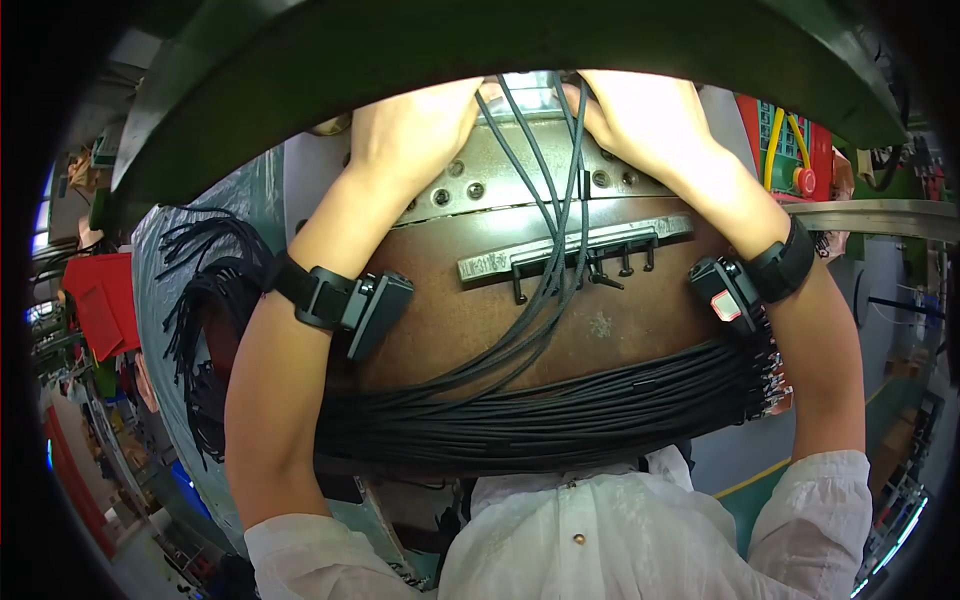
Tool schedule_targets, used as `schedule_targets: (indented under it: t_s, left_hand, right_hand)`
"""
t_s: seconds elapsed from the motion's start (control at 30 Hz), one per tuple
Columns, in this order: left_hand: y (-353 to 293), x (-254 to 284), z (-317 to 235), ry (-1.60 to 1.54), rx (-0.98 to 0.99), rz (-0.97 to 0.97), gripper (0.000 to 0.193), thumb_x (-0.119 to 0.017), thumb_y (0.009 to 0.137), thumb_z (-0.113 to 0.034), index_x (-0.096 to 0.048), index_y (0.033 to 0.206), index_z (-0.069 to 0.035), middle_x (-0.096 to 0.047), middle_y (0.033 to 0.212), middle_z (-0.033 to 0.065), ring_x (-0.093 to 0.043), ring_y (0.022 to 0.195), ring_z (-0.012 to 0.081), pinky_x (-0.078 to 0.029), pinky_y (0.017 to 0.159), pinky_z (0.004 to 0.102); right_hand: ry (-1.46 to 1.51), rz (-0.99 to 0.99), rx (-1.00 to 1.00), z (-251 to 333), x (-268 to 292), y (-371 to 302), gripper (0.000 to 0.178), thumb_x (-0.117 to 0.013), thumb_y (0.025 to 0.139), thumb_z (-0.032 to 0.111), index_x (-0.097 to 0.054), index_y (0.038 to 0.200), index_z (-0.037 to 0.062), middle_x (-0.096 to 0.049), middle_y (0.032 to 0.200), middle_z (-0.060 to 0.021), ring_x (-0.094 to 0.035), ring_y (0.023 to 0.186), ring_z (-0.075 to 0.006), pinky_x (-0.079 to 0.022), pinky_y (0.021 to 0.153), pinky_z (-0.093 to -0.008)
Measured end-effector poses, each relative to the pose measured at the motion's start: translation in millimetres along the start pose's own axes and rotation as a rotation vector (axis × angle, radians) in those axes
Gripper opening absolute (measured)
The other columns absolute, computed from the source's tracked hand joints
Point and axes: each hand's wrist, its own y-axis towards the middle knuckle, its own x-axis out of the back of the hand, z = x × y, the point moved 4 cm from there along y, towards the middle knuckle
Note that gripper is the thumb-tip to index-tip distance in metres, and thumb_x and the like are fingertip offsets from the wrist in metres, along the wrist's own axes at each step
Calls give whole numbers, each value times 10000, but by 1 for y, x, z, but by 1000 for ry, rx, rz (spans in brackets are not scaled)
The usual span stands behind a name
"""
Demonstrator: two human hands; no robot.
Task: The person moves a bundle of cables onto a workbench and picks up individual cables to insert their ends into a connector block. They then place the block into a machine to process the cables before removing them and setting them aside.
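Observation:
Both my hands reach under a dark green machine part (500, 40) that hides most of my fingers. At the upper left, my left hand (425, 120) curls inward, its visible fingers closed at a black cable. Opposite it, my right hand (645, 110) is closed too, with thumb and finger against other black cables (555, 230). These few cables run from my fingers down across the brown work surface (420, 290) to a thick bundle (540, 420) along its near edge. The cable ends between my hands, by a bright metal block (530, 95), are hidden.
A worn metal bar (480, 266) with black clamps lies under the cables. Loose cable ends (215, 235) hang at the left over plastic sheeting. A bolted steel plate (455, 190) sits beyond the work surface. A red control box with a red button (803, 180) stands at the right.

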Motion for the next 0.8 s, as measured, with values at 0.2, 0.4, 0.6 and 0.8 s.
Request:
schedule_targets:
  t_s: [0.2, 0.4, 0.6, 0.8]
  left_hand:
    - [-4, -7, 3, 0, 97, 39, 378, -703, 730, -214, -618, 1073, -80, -652, 873, 105, -637, 763, 249, -502, 673, 325]
    - [-8, -4, 8, -84, 236, -61, 299, -700, 732, -279, -646, 932, -64, -638, 795, 110, -620, 689, 284, -503, 611, 372]
    - [-16, 30, 11, -191, 366, 155, 518, -690, 746, -250, -500, 1175, -29, -608, 1008, 180, -580, 932, 359, -469, 801, 397]
    - [-148, 176, -118, -1797, 587, 1302, 555, -547, 895, -339, -416, 1321, -8, -448, 1329, 186, -434, 1234, 303, -321, 1030, 374]
  right_hand:
    - [110, 56, -176, -14, -3, 4, 309, -688, 759, 296, -641, 964, 70, -647, 803, -118, -631, 739, -260, -501, 673, -357]
    - [256, 112, -309, -24, 5, 7, 367, -697, 760, 297, -620, 1018, 47, -645, 812, -121, -630, 746, -239, -499, 687, -349]
    - [540, 326, -450, -22, 7, -7, 435, -690, 776, 274, -581, 1116, 26, -643, 857, -125, -627, 768, -231, -497, 711, -344]
    - [553, -417, -696, -33, 182, -256, 289, -462, 905, 60, -493, 1180, -24, -576, 1089, -123, -544, 965, -200, -417, 916, -352]
